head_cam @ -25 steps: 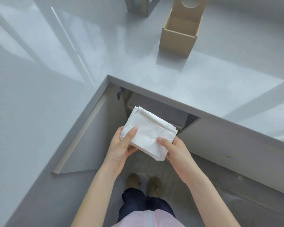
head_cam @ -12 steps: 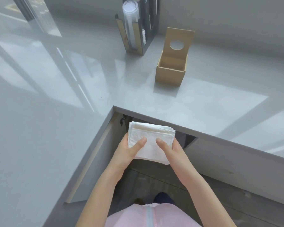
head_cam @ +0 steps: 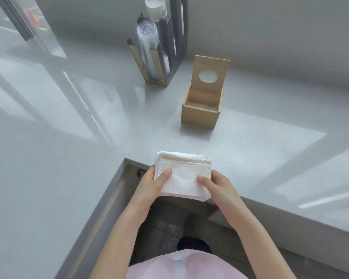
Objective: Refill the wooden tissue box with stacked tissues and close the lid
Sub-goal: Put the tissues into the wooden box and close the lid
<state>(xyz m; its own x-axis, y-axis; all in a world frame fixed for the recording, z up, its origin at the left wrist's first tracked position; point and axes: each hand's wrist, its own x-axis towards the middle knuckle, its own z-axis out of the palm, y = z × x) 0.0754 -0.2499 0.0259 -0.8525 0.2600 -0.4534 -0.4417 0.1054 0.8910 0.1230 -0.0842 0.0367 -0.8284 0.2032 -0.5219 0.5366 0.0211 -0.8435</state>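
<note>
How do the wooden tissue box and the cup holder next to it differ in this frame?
The tissue box is light wood all over; the cup holder is dark with light wood strips on its front. The tissue box is low and square, its lid standing open; the cup holder is taller and narrow. The tissue box looks empty; the cup holder has stacked cups in it. Both stand on the grey counter, away from the hands.

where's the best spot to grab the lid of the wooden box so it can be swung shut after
Grip the lid by its free top edge, coming from above. It stands upright at the back of the wooden box, apparently hinged there at its base, so the top edge is clear and gives leverage. The round hole could also take a finger.
</note>
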